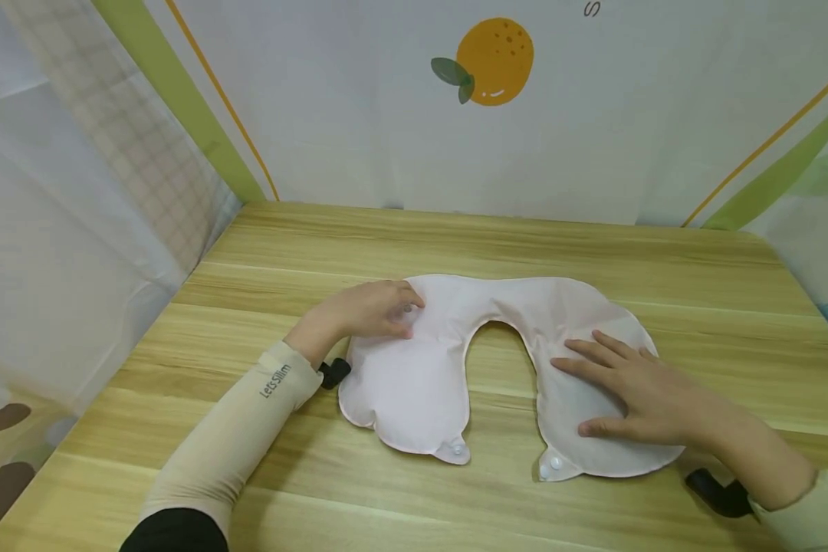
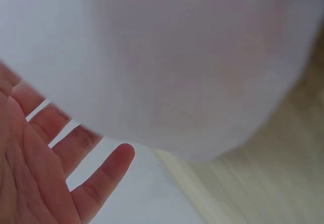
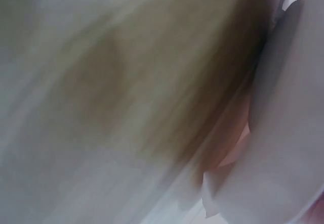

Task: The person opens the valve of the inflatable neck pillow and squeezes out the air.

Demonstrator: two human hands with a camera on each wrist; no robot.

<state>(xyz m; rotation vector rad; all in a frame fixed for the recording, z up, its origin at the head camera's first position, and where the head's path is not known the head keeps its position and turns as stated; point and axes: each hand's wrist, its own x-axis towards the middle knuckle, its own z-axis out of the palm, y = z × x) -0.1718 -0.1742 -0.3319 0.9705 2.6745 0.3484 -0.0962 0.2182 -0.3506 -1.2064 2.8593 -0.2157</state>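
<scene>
Cream sleeves (image 1: 221, 437), dark lettering (image 1: 274, 381), black cameras (image 1: 721, 496), seemingly

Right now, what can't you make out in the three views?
Underside of the pillow: head view, hidden by its upper side.
Fingertips of the left hand, all but one: left wrist view, covered by the pillow.
Palm of the right hand: head view, hidden by the back of the hand.
Near edge of the table: head view, cut off by the bottom of the picture.
Table grain: right wrist view, blurred.

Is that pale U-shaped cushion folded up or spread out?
Spread out: the cushion lies on the table with its U shape laid open.
</scene>
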